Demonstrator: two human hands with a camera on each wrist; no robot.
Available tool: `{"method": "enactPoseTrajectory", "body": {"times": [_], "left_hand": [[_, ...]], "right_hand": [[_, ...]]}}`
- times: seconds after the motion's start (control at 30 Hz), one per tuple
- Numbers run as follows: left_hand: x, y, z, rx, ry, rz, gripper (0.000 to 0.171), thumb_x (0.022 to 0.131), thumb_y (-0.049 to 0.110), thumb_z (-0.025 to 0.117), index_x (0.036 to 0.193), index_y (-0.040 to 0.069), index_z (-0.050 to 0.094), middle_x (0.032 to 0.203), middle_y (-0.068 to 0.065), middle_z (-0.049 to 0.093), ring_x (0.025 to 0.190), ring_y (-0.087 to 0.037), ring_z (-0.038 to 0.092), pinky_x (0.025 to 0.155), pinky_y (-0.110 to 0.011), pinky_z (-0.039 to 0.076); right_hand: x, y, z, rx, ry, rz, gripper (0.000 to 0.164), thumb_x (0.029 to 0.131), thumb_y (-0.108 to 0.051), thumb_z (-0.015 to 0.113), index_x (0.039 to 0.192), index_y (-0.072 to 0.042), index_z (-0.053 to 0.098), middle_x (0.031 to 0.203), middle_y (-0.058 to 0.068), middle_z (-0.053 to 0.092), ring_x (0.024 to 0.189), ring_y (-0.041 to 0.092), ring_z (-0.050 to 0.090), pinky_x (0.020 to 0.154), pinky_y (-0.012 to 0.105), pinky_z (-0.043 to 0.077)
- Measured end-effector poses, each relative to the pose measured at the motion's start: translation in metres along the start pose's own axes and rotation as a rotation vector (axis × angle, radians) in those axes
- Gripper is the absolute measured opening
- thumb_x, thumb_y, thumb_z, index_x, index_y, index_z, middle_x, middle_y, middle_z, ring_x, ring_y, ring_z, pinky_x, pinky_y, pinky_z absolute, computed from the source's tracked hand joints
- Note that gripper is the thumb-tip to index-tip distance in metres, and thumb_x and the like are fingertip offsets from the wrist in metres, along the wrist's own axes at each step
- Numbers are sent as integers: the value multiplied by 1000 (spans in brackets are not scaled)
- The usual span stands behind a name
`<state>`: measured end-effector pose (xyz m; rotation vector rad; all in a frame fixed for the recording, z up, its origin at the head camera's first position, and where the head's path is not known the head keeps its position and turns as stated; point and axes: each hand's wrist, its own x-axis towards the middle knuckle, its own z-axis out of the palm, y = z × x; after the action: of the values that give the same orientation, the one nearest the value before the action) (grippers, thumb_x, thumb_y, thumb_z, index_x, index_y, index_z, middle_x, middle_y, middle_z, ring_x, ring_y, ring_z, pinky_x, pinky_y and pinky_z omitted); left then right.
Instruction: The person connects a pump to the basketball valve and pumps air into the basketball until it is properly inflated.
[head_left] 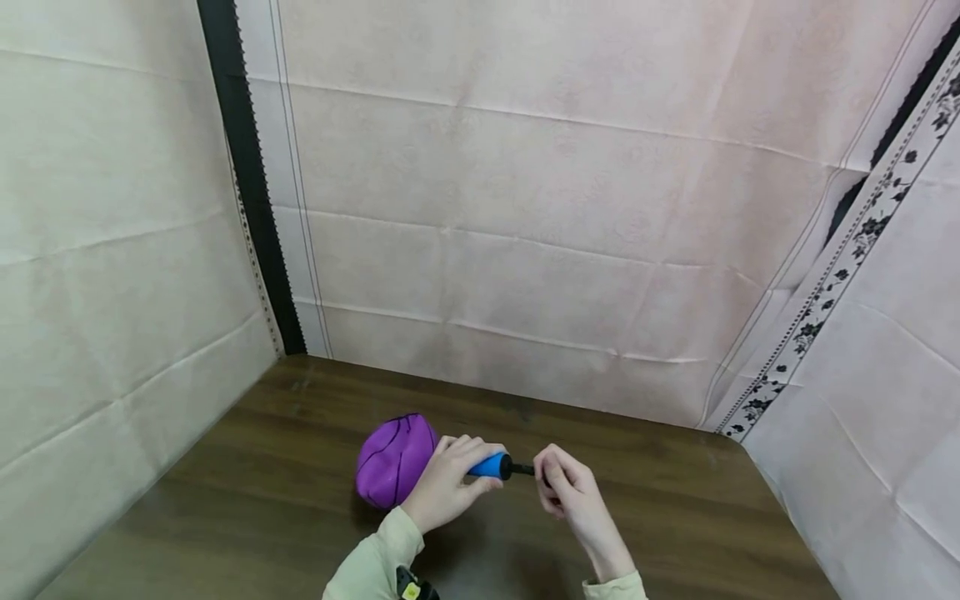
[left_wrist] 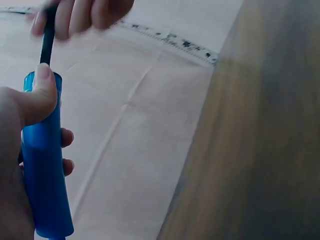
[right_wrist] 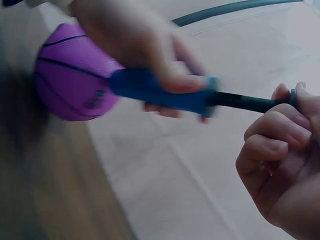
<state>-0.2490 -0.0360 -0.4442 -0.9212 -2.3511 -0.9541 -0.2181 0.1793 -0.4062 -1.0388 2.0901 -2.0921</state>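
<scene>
My left hand (head_left: pixel 447 481) grips the blue barrel of a small hand pump (head_left: pixel 489 466), its thumb lying along the barrel in the left wrist view. The fingers of my right hand (head_left: pixel 567 492) curl round the end of the pump's black rod (right_wrist: pixel 245 101), which is drawn part way out of the barrel. A purple ball (head_left: pixel 395 461) with black lines sits at the pump's far end, dented and not fully round in the head view. In the right wrist view the ball (right_wrist: pixel 75 75) meets the tip of the blue barrel.
The brown wood-grain table (head_left: pixel 247 500) lies below both hands. Pale creased cloth walls (head_left: pixel 525 208) close it in at the back, left and right. A black strip (head_left: pixel 255 183) runs down the back left corner, and a floral border (head_left: pixel 847 258) down the right.
</scene>
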Motion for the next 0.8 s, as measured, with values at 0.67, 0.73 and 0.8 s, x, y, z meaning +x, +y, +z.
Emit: {"method": "enactPoseTrajectory", "body": {"times": [0.67, 0.73, 0.8], "left_hand": [[-4, -21, 3, -79, 7, -110, 39, 89, 35, 65, 127, 26, 61, 110, 8, 67, 103, -11, 57, 96, -41, 37], [-4, -22, 4, -84, 31, -110, 38, 88, 33, 67, 125, 24, 62, 110, 7, 67, 103, -12, 58, 96, -43, 36], [-4, -21, 5, -93, 45, -109, 37, 87, 30, 69, 124, 24, 63, 109, 7, 68, 103, -13, 58, 98, -44, 35]], "right_hand": [[-2, -17, 7, -9, 251, 28, 25, 106, -14, 37, 96, 4, 52, 54, 8, 21, 42, 22, 20, 38, 34, 16], [1, -9, 15, 9, 252, 26, 26, 106, -14, 37, 98, 7, 50, 53, 10, 21, 42, 26, 20, 37, 32, 17], [5, 3, 23, 12, 246, 43, 28, 106, -15, 37, 100, 10, 48, 53, 12, 23, 42, 28, 21, 37, 30, 20]]}}
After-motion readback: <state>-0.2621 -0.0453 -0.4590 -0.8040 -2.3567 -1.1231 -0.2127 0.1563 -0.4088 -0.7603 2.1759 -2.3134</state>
